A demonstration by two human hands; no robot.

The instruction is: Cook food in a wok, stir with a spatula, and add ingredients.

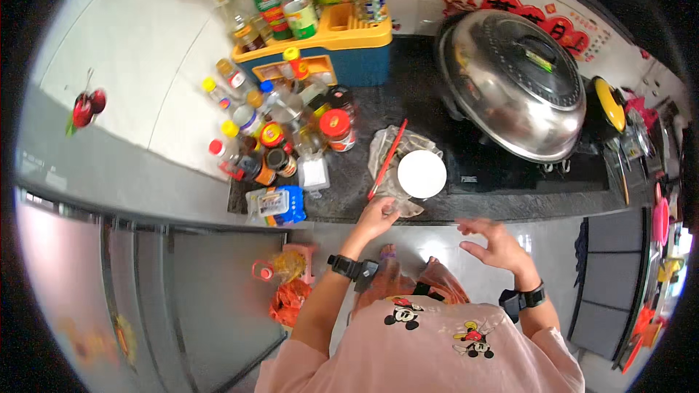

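My left hand (pixel 377 219) is at the counter's front edge with its fingers curled. It is beside the lower end of a pair of red chopsticks (pixel 389 158) and the near edge of a crumpled grey striped cloth (pixel 382 147). Whether the fingers grip the cloth is not clear. The chopsticks lie slanting across the cloth. A white round bowl or dish (pixel 422 173) sits partly on the cloth, its details washed out by brightness. Off the counter's front edge, my right hand (pixel 494 243) hangs in the air with fingers apart and nothing in it.
A large domed steel wok lid (pixel 508 82) covers much of the black cooktop (pixel 524 174) at right. Many sauce bottles and jars (pixel 284 103) crowd the left, before a blue-and-yellow rack (pixel 355 54). A blue packet (pixel 292 204) lies near the front edge of the dark counter (pixel 338 202).
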